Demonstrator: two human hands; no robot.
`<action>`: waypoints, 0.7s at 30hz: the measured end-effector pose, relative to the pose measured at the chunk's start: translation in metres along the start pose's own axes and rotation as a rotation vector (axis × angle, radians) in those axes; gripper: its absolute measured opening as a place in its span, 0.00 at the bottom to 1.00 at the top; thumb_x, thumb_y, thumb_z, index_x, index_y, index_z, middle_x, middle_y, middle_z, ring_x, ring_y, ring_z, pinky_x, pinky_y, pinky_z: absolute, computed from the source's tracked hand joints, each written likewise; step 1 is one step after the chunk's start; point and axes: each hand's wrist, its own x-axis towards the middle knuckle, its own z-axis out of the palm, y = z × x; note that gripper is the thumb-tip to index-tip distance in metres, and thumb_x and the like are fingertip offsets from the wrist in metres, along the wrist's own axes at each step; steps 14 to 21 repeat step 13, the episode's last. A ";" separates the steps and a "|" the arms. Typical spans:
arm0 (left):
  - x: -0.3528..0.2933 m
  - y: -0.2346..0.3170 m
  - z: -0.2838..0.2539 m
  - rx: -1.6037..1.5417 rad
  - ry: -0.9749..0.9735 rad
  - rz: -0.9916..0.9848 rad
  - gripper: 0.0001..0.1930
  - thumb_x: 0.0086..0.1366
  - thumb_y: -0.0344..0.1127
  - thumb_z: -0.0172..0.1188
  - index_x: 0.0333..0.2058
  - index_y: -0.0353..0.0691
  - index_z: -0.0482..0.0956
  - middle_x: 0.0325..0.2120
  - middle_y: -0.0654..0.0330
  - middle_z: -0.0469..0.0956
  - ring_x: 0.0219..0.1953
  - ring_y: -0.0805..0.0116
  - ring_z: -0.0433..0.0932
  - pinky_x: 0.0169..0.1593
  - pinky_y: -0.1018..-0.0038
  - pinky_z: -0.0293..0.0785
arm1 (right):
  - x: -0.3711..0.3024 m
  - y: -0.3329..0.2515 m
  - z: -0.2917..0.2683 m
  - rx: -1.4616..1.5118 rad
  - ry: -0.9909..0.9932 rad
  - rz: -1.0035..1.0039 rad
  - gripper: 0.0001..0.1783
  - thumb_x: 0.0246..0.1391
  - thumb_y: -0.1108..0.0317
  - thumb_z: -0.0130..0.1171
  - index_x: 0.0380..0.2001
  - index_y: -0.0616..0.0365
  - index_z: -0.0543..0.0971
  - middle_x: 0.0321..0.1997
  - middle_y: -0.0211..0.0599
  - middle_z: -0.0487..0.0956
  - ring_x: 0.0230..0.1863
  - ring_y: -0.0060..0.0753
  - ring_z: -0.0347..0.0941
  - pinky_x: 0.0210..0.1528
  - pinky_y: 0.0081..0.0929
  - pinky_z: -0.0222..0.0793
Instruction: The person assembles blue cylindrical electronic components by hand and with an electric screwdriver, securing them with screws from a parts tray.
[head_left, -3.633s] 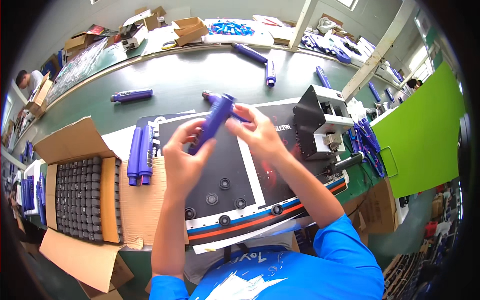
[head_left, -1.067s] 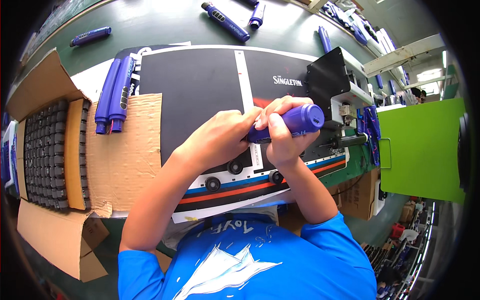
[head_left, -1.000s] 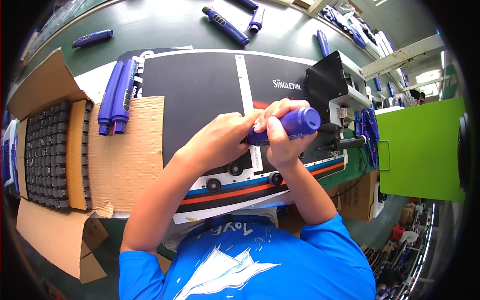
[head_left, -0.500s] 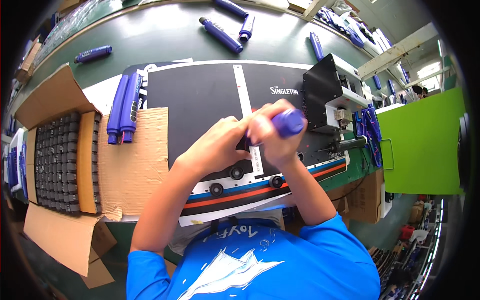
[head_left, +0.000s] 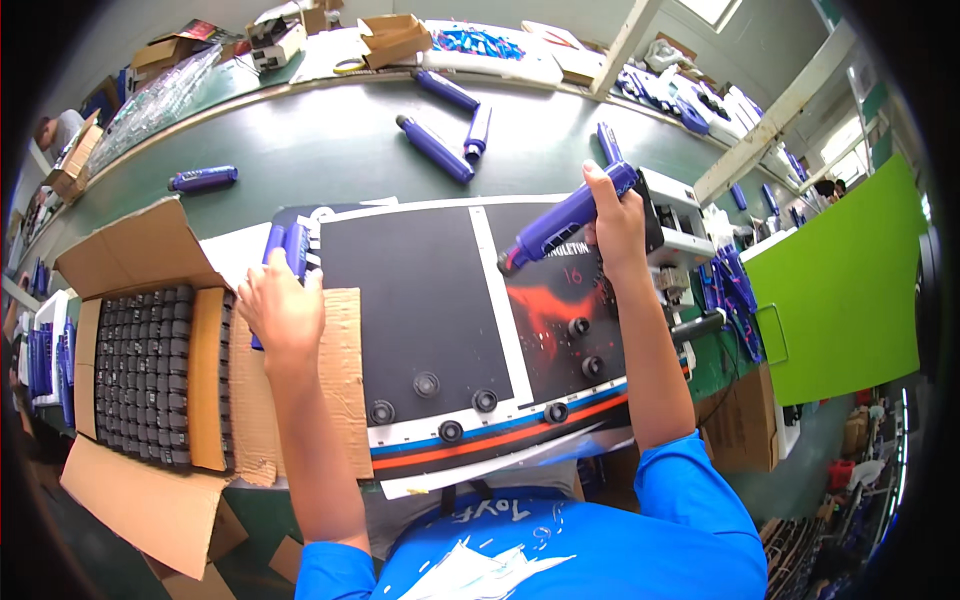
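Observation:
My right hand (head_left: 618,228) is raised over the right part of the black mat (head_left: 420,290), wrapped round a blue tube (head_left: 560,228). The tube slants, its dark open-looking end with a bit of red pointing down to the left. My left hand (head_left: 282,308) lies over a pair of blue tubes (head_left: 296,243) on the cardboard sheet (head_left: 340,385); its fingers are apart, and they partly hide the tubes. Several black round caps (head_left: 485,401) stand along the mat's front part, near a white strip (head_left: 500,300).
An open carton (head_left: 145,375) packed with black parts stands at the left. Further blue tubes (head_left: 435,148) lie on the green table (head_left: 330,130). A black and white machine (head_left: 680,230) stands on the right, before a green panel (head_left: 845,290).
My hands, together over the mat before, are now apart. The left has gone left to the paired tubes; the right has lifted its tube up and right. The view has tilted upward.

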 end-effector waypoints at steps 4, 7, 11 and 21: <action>-0.002 -0.001 0.001 -0.071 -0.079 0.056 0.18 0.57 0.32 0.68 0.44 0.31 0.77 0.41 0.41 0.77 0.46 0.41 0.76 0.53 0.55 0.72 | 0.013 -0.017 0.059 0.412 -0.254 0.156 0.19 0.55 0.54 0.67 0.31 0.63 0.81 0.20 0.33 0.77 0.17 0.22 0.74 0.21 0.22 0.74; -0.006 -0.002 0.001 -0.159 -0.122 0.027 0.20 0.56 0.29 0.68 0.48 0.32 0.75 0.41 0.42 0.77 0.46 0.40 0.77 0.52 0.53 0.73 | 0.004 -0.022 0.135 0.298 -0.542 -0.101 0.24 0.53 0.54 0.72 0.47 0.58 0.83 0.36 0.36 0.84 0.34 0.26 0.80 0.41 0.26 0.76; -0.003 0.010 -0.003 -0.157 -0.240 -0.044 0.28 0.57 0.31 0.68 0.56 0.35 0.72 0.44 0.41 0.77 0.49 0.42 0.78 0.54 0.54 0.73 | 0.004 0.000 0.213 -0.040 -0.584 -0.586 0.30 0.50 0.69 0.71 0.58 0.55 0.77 0.49 0.48 0.80 0.51 0.43 0.77 0.57 0.33 0.70; 0.005 0.013 -0.003 -0.140 -0.291 -0.096 0.30 0.56 0.33 0.69 0.58 0.36 0.71 0.47 0.41 0.77 0.51 0.42 0.77 0.56 0.54 0.72 | 0.015 0.007 0.231 -0.296 -0.619 -0.708 0.35 0.49 0.72 0.69 0.63 0.51 0.72 0.53 0.49 0.78 0.56 0.47 0.75 0.62 0.35 0.67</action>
